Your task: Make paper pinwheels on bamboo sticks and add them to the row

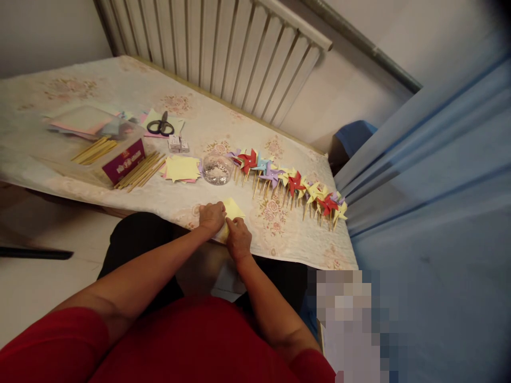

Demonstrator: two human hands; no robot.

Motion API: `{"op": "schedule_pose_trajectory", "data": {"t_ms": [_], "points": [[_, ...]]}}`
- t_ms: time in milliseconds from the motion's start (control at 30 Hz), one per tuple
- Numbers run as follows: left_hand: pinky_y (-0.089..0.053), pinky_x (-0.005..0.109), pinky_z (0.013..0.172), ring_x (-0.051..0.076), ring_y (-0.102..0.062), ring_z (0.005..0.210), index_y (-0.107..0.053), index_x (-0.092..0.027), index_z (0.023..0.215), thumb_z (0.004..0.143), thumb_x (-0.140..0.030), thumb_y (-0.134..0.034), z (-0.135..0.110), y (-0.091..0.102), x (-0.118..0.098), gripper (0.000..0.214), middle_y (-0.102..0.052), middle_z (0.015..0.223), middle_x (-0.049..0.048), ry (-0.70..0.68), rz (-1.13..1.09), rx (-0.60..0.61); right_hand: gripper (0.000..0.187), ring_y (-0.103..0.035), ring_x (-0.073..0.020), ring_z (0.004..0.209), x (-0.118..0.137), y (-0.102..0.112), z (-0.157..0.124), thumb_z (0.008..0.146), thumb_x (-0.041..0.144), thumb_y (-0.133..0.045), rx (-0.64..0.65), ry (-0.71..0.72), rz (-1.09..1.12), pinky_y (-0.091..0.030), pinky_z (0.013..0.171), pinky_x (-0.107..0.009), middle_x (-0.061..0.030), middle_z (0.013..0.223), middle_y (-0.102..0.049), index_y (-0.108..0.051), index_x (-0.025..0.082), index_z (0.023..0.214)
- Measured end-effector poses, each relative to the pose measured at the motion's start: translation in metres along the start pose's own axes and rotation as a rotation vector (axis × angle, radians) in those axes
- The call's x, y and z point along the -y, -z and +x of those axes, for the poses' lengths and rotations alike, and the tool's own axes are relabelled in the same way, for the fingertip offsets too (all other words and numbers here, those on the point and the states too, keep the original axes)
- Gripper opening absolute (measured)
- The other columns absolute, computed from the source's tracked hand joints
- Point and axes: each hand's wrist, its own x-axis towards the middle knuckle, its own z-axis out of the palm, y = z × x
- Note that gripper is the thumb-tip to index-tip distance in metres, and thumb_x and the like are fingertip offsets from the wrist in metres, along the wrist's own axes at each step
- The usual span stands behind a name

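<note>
My left hand [211, 217] and my right hand [238, 238] meet at the near edge of the table, both pinched on a yellow square of paper [232, 209] that lies on the floral tablecloth [275, 229]. The fingers of both hands are curled onto the sheet, which is partly folded under them. A row of several finished paper pinwheels [289, 183] on wooden sticks lies just beyond and to the right of my hands.
A clear bowl of small shiny pieces [216, 169], a stack of yellow paper squares [181, 168], wooden sticks [139, 170], a purple box [123, 160], black scissors [160, 126] and more coloured paper [83, 121] lie on the table. A radiator [223, 48] stands behind; a blue curtain [431, 186] hangs right.
</note>
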Motion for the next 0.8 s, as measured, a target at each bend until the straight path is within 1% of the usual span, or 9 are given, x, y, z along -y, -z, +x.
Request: {"op": "schedule_pose_trajectory", "data": {"t_ms": [133,333,433,533,600,700,733,800], "points": [[-0.036,0.042,0.090,0.031,-0.063,0.104,-0.067,-0.019,0.096,0.090,-0.026,-0.052,0.000,-0.001,0.000,0.018,-0.074,0.097,0.0125,-0.006,-0.004,-0.008,0.044,-0.055,-0.0184,0.099,0.002,0.001,0.001,0.096,0.017,-0.049,0.008,0.001,-0.008,-0.045,0.076,-0.026,-0.0065,0.120,-0.057,-0.055,0.031,0.138],[-0.036,0.043,0.088,0.031,-0.063,0.101,-0.068,-0.018,0.095,0.088,-0.026,-0.053,0.001,-0.001,0.000,0.018,-0.073,0.094,0.0133,-0.018,-0.008,-0.025,0.045,-0.055,-0.0180,0.095,0.004,0.004,0.001,0.095,0.017,-0.049,0.030,-0.003,-0.040,-0.045,0.074,-0.027,-0.0066,0.121,-0.056,-0.053,0.030,0.138],[-0.036,0.043,0.086,0.031,-0.062,0.098,-0.068,-0.017,0.093,0.089,-0.027,-0.053,-0.001,-0.002,0.003,0.018,-0.073,0.092,0.0133,-0.058,0.009,-0.047,0.045,-0.055,-0.0183,0.095,0.005,0.005,0.002,0.095,0.017,-0.050,0.041,-0.001,-0.055,-0.045,0.073,-0.027,-0.0071,0.121,-0.056,-0.054,0.030,0.137],[-0.037,0.044,0.085,0.032,-0.058,0.100,-0.069,-0.016,0.093,0.092,-0.027,-0.050,-0.009,-0.005,0.013,0.022,-0.071,0.096,0.0153,-0.193,0.056,-0.130,0.044,-0.055,-0.0185,0.095,0.006,0.004,0.002,0.095,0.017,-0.049,0.045,-0.002,-0.059,-0.045,0.072,-0.027,-0.0073,0.121,-0.056,-0.054,0.029,0.137],[-0.037,0.045,0.085,0.032,-0.055,0.103,-0.070,-0.015,0.096,0.095,-0.026,-0.046,-0.018,-0.008,0.021,0.027,-0.069,0.102,0.0167,-0.331,0.087,-0.205,0.044,-0.055,-0.0185,0.095,0.006,0.004,0.003,0.095,0.017,-0.049,0.043,-0.008,-0.054,-0.045,0.073,-0.027,-0.0071,0.121,-0.056,-0.053,0.030,0.137],[-0.038,0.046,0.087,0.031,-0.053,0.105,-0.071,-0.016,0.100,0.095,-0.024,-0.048,-0.030,-0.013,0.034,0.025,-0.066,0.111,0.0165,-0.522,0.131,-0.267,0.044,-0.055,-0.0187,0.096,0.006,0.003,0.003,0.095,0.017,-0.049,0.038,-0.018,-0.041,-0.045,0.074,-0.028,-0.0066,0.121,-0.056,-0.054,0.030,0.137],[-0.038,0.046,0.087,0.031,-0.052,0.105,-0.071,-0.017,0.101,0.095,-0.023,-0.049,-0.032,-0.015,0.037,0.024,-0.066,0.113,0.0162,-0.559,0.150,-0.276,0.044,-0.055,-0.0188,0.096,0.006,0.003,0.004,0.095,0.017,-0.049,0.038,-0.020,-0.037,-0.045,0.075,-0.028,-0.0067,0.120,-0.056,-0.054,0.030,0.137],[-0.038,0.046,0.087,0.031,-0.052,0.106,-0.071,-0.017,0.103,0.094,-0.021,-0.050,-0.034,-0.020,0.042,0.023,-0.066,0.113,0.0160,-0.590,0.176,-0.292,0.043,-0.055,-0.0189,0.097,0.007,0.003,0.004,0.095,0.017,-0.049,0.039,-0.023,-0.028,-0.045,0.076,-0.028,-0.0071,0.120,-0.056,-0.056,0.030,0.136]]}}
